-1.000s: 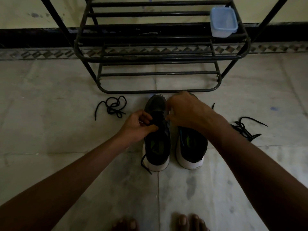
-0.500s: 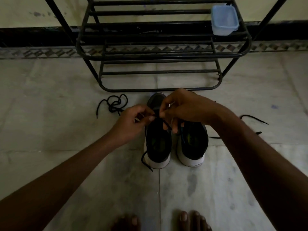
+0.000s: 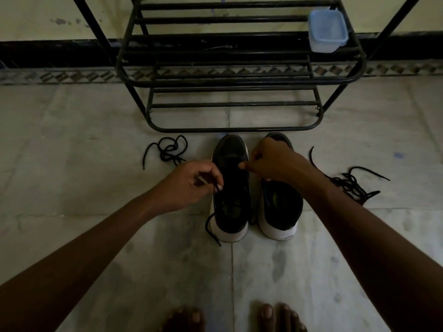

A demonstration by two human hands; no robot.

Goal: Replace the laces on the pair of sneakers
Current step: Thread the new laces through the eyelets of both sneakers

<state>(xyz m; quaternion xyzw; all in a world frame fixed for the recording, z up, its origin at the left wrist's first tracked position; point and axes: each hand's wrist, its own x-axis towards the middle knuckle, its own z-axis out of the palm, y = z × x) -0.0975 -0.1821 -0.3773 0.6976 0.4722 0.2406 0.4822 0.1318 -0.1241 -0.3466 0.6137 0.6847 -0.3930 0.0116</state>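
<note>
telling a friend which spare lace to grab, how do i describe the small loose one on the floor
Find the black metal shoe rack against the wall. On the floor before it, left of the left sneaker, lies the small lace, a loose black tangle. The other loose lace is a bigger heap right of the right sneaker.

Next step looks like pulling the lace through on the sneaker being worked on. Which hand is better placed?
Probably left. The left hand pinches the lace right beside the eyelets of the left sneaker. The right hand is curled over its tongue; what it holds is too dark to tell.
</note>
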